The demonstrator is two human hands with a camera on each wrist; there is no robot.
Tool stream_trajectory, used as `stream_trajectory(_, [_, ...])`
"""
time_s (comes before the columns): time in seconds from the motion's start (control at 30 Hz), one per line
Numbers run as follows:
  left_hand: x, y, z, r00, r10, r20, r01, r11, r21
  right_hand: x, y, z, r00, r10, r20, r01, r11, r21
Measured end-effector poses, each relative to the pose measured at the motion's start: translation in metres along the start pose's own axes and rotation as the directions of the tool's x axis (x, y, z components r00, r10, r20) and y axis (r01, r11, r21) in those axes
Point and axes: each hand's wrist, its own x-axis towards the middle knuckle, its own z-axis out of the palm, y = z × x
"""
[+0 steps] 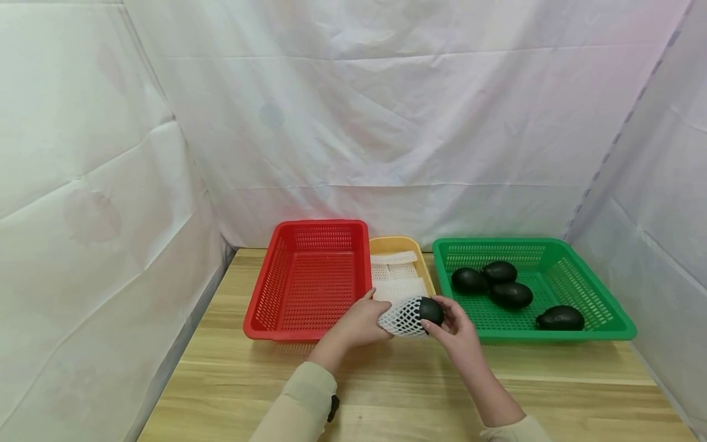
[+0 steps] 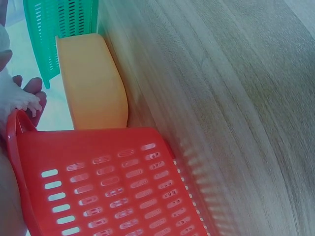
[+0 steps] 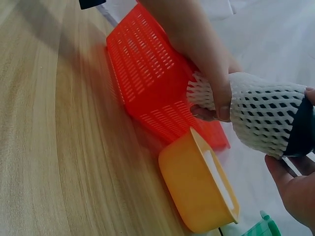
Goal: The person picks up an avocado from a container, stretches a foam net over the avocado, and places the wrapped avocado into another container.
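A dark avocado sits partly inside a white foam net sleeve, its bare rounded end sticking out toward the right. My left hand grips the sleeve's gathered left end, with thumb and fingers around it in the right wrist view. On the other side, my right hand holds the avocado's bare end between thumb and fingers. Both hands are in front of a yellow bin holding more white net sleeves. In the left wrist view, the sleeve's frilled end shows only at the left edge.
A red basket with nothing in it stands on the left, close by my left hand. To the right, a green basket holds several dark avocados. All stand on a wooden table, with white sheeting behind and at the sides.
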Motion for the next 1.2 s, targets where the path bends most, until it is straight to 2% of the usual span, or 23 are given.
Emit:
stream_trajectory(0.17, [0.0003, 0.0003, 0.0006, 1.000, 0.004, -0.005, -0.004, 1.000, 0.028, -0.0014, -0.0007, -0.0027, 1.000, 0.018, 0.017, -0.017, 0.999, -0.031])
stream_trajectory(0.3, [0.0002, -0.0004, 0.0015, 1.000, 0.003, -0.011, -0.003, 1.000, 0.019, -0.0025, -0.0010, -0.0034, 0.999, 0.011, -0.030, -0.014, 0.996, -0.084])
stream_trajectory(0.43, [-0.0003, -0.0005, 0.0023, 1.000, -0.021, -0.012, 0.021, 0.999, -0.024, -0.0036, -0.0023, -0.0032, 0.995, -0.037, -0.093, 0.025, 0.992, -0.125])
stream_trajectory(0.53, [-0.0010, -0.0002, 0.0020, 0.999, -0.039, -0.015, 0.038, 0.998, -0.047, -0.0040, -0.0025, -0.0028, 0.992, -0.060, -0.111, 0.046, 0.992, -0.118])
stream_trajectory(0.87, [-0.0014, 0.0015, 0.0011, 0.995, -0.095, -0.007, 0.093, 0.989, -0.115, -0.0033, -0.0022, -0.0018, 0.994, -0.069, -0.083, 0.060, 0.992, -0.107])
stream_trajectory(1.03, [-0.0014, 0.0017, 0.0011, 0.997, -0.080, -0.009, 0.079, 0.993, -0.089, -0.0037, -0.0046, -0.0027, 0.991, -0.082, -0.106, 0.075, 0.994, -0.075])
stream_trajectory(1.2, [-0.0001, 0.0012, 0.0011, 0.999, -0.053, -0.009, 0.053, 0.997, -0.059, -0.0037, -0.0056, -0.0030, 0.992, -0.075, -0.097, 0.069, 0.995, -0.069])
